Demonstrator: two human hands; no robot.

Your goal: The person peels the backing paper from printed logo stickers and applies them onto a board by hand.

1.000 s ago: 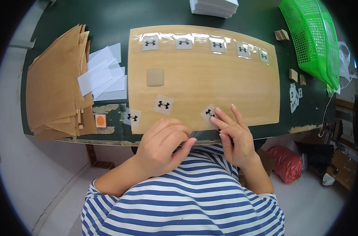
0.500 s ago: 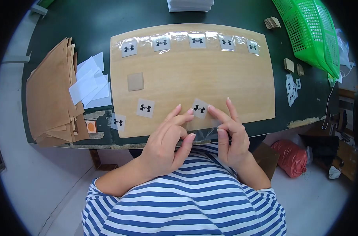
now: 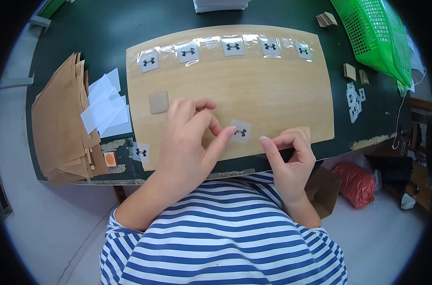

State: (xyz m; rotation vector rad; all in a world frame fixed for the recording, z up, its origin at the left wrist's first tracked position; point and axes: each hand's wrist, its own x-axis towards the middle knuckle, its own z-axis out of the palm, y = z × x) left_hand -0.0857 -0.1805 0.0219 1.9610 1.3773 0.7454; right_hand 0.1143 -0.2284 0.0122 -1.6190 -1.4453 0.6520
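Note:
A translucent square with a black logo [image 3: 243, 132] lies on the tan board [image 3: 282, 85] between my hands. My left hand [image 3: 190, 140] is over the board, fingers curved and apart, its thumb tip overlapping the square's left edge. To the right of the square, my right hand [image 3: 294, 154] has thumb and index finger drawn together in a pinch; I cannot tell what is between them. A plain brown square [image 3: 159, 102] rests just left of my left hand's fingers. Another logo square [image 3: 141, 152] sits at the board's lower left corner.
Several logo squares [image 3: 233, 46] line the board's far edge under clear film. Brown paper sheets [image 3: 59, 118] and white slips [image 3: 102, 107] lie left, near an orange-and-white block [image 3: 110, 159]. On the right are a green basket [image 3: 375, 38], small brown stacks [image 3: 350, 71] and loose logo pieces [image 3: 354, 104].
My left hand has moved up and left over the board, now covering the spot of another logo square. My right hand's fingers have gone from spread to pinched, slightly farther right.

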